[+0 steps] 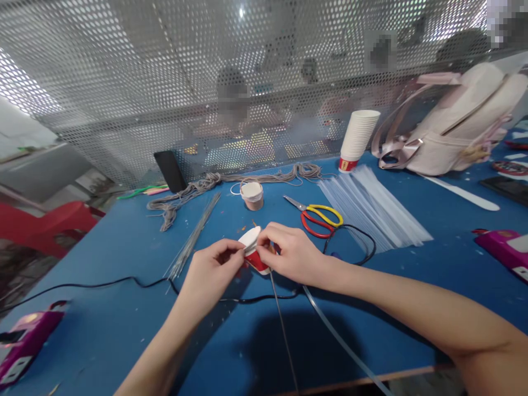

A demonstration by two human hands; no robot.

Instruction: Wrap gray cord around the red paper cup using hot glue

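A small red-and-white paper cup (258,262) is held tilted between both hands above the blue table (124,335). My left hand (216,269) pinches its rim from the left side. My right hand (291,250) has thumb and fingers closed at the cup's right side near the rim; what lies between these fingertips is hidden. A thin grey cord (282,324) hangs from the cup toward the table's front edge. Behind the cup stands a small brown-and-white cup (252,197) with a white loop beside it. Scissors (315,214) with one yellow and one red handle lie beyond my right hand.
Clear plastic strips (371,209) lie at right, below stacked paper cups (358,140) and a pale backpack (449,121). Grey cord bundles (272,177), thin wires (196,234) and a phone (170,170) are at the back and left. A black cable (119,282) crosses the table.
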